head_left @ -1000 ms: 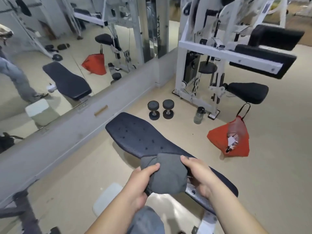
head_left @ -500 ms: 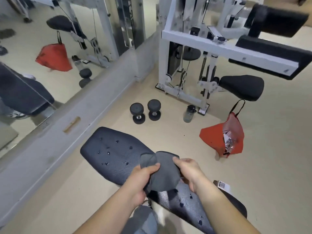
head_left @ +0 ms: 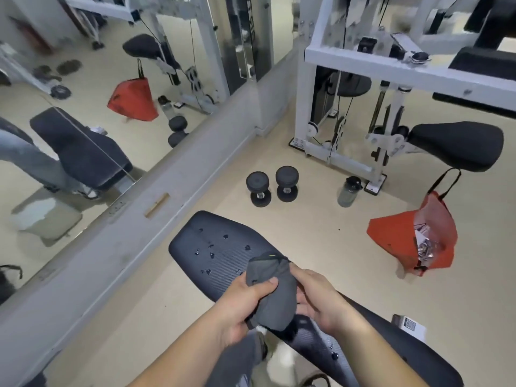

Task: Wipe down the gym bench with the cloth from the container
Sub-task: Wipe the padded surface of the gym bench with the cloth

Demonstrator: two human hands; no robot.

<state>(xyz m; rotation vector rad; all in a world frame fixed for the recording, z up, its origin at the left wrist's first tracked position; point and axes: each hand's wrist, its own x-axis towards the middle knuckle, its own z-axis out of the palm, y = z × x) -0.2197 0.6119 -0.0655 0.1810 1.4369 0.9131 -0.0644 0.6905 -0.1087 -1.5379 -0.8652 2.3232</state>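
Observation:
A dark textured gym bench (head_left: 223,255) runs from centre to lower right, with several water drops on its far pad. Just above the bench's middle I hold a grey cloth (head_left: 275,291) bunched between both hands. My left hand (head_left: 245,305) grips its left side, thumb on top. My right hand (head_left: 318,297) pinches its right edge. An open red bag (head_left: 396,241) with items inside sits on the floor to the right.
Two black dumbbells (head_left: 272,185) and a water bottle (head_left: 347,191) stand on the floor beyond the bench. A white cable machine (head_left: 349,65) with a black seat (head_left: 458,146) fills the upper right. A mirror wall (head_left: 69,121) with a grey ledge (head_left: 125,241) runs along the left.
Both hands have gathered the cloth into a tighter bunch. My view has shifted closer to the bench and further down, so the drops on the far pad show clearly.

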